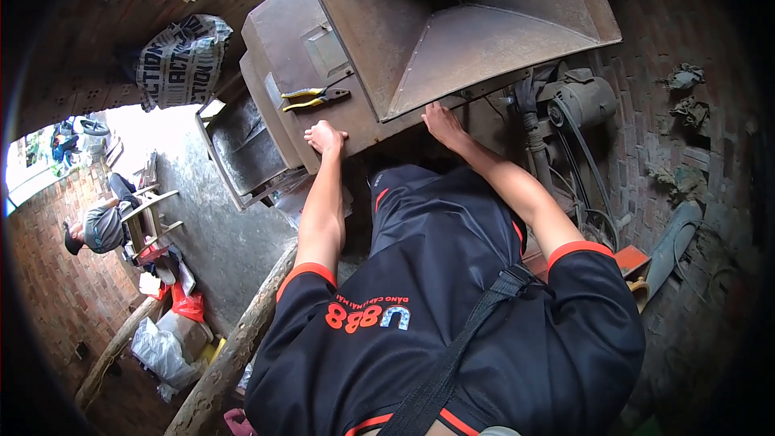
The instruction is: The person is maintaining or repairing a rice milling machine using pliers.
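A rusty metal machine (282, 40) has a wide hopper (492, 40) on top. Yellow-handled pliers (327, 98) lie on its flat panel. My left hand (326, 137) rests on that panel just below the pliers, fingers curled against the metal. My right hand (441, 123) is at the hopper's lower edge, its fingers bent onto the metal there, the tips partly hidden. A metal chute (242, 145) sticks out at the left of the machine.
A motor with belts (581, 101) stands right of the machine. A printed sack (184, 60) hangs upper left. A seated person (103, 226) is at the far left. A wooden pole (242, 331), bags (165, 351) and a grey pipe (670, 250) are around me.
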A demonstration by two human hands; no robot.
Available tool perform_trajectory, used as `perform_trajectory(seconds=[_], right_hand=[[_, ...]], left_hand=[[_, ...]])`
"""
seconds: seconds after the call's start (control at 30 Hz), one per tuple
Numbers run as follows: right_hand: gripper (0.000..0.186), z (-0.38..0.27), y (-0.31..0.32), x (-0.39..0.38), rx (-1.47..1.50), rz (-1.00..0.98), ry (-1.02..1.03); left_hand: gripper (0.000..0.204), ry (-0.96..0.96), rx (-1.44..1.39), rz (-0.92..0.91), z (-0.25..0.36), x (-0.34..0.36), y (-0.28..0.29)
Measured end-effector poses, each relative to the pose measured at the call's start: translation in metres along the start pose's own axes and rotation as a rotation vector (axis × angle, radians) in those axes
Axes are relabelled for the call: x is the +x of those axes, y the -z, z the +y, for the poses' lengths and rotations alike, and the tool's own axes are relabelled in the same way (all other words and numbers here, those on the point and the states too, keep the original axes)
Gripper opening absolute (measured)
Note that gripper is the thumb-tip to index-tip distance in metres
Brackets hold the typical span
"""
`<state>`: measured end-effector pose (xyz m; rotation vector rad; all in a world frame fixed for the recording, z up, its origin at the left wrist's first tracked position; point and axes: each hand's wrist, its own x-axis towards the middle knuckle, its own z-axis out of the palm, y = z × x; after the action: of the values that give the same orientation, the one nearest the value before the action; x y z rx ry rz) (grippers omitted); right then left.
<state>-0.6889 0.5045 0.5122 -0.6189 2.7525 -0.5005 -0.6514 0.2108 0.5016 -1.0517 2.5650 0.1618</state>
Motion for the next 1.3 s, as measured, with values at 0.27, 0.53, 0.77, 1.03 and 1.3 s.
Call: perform_trajectory(seconds=[0.27, 0.53, 0.77, 1.03, 1.3], right_hand=[[0.009, 0.006, -0.012, 0.006, -0.139, 0.046, 0.185], [0.009, -0.003, -0.002, -0.002, 0.01, 0.135, 0.045], [0.008, 0.009, -0.016, 0.006, -0.139, 0.032, 0.14], [0.005, 0.008, 0.002, -0.004, -0.042, 0.19, 0.295], [0.005, 0.01, -0.012, 0.006, -0.144, 0.005, 0.081]], left_hand=[[0.056, -0.022, -0.037, -0.018, 0.003, 0.0, 0.004], [0.052, 0.026, -0.025, -0.02, -0.003, 0.004, -0.004], [0.056, -0.004, -0.009, -0.01, 0.004, 0.003, 0.001], [0.052, 0.02, -0.008, -0.012, -0.001, 0.005, -0.007], [0.052, 0.013, -0.002, -0.02, 0.003, 0.004, 0.0]])
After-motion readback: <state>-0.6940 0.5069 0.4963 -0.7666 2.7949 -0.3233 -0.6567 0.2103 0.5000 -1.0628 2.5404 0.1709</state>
